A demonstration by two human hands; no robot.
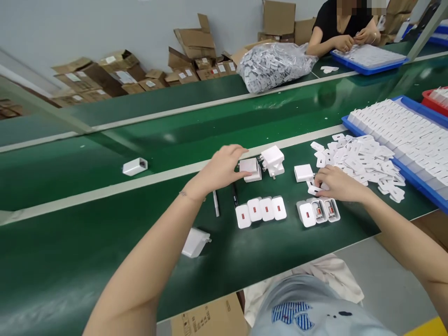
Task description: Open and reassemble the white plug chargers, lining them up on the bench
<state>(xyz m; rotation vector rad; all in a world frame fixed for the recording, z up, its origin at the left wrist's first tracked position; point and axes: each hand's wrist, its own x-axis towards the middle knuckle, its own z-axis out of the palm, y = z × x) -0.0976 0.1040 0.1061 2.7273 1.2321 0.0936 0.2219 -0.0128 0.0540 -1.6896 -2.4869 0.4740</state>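
Observation:
My left hand [224, 167] reaches to a small stack of white plug chargers [249, 168]. Its thumb and fingers are apart, with the thumb at the stack's side. My right hand [334, 183] is closed, its fingertips on a small white cover plate [315, 190]. Beside that plate lies a white charger [303, 173]. Below the right hand stand one charger with a red port [308, 215] and two uncovered charger housings [331, 211] showing their insides. A row of several covered chargers [261, 210] stands between my hands.
Loose white cover plates [364, 161] are heaped at right beside a filled blue tray [402, 175]. Single chargers [196, 242] [135, 166] lie at left, near a pen [216, 204]. Across the conveyor [196, 133], a co-worker [345, 32] handles parts beside a plastic bag [273, 67].

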